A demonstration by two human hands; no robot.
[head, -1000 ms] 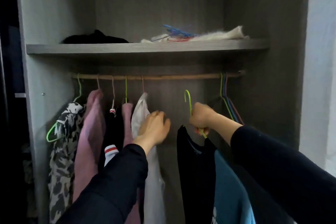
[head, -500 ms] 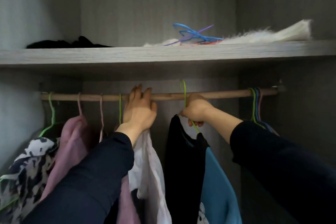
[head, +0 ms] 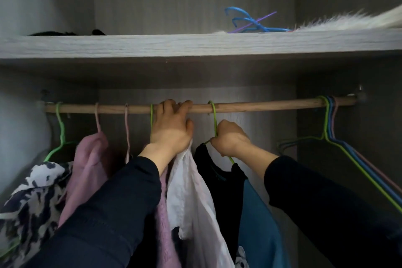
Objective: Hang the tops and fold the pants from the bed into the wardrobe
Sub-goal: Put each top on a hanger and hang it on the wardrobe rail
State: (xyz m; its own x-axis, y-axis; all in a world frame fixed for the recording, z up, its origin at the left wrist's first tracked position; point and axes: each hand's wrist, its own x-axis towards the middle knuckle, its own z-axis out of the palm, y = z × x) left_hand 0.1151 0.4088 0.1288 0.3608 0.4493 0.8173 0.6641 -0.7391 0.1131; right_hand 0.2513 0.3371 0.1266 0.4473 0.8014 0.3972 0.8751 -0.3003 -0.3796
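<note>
A wooden rail [head: 261, 104] runs across the wardrobe under a grey shelf [head: 195, 44]. My right hand [head: 230, 138] grips the neck of a green hanger [head: 214, 119] whose hook sits over the rail; a black and blue top [head: 239, 198] hangs from it. My left hand [head: 171, 128] reaches up just left of it, fingers curled on the rail, beside a white top [head: 191, 191]. Further left hang a pink top [head: 89, 165] and a black-and-white patterned top [head: 32, 191].
Several empty hangers [head: 335, 135] in green, blue and pink hang bunched at the rail's right end. On the shelf lie blue and purple hangers [head: 248, 22], a white furry item [head: 348, 20] and a dark garment [head: 65, 33].
The view has come closer to the rail. The green hanger's hook has risen onto the rail with my right hand still holding it. My left hand stays on the rail.
</note>
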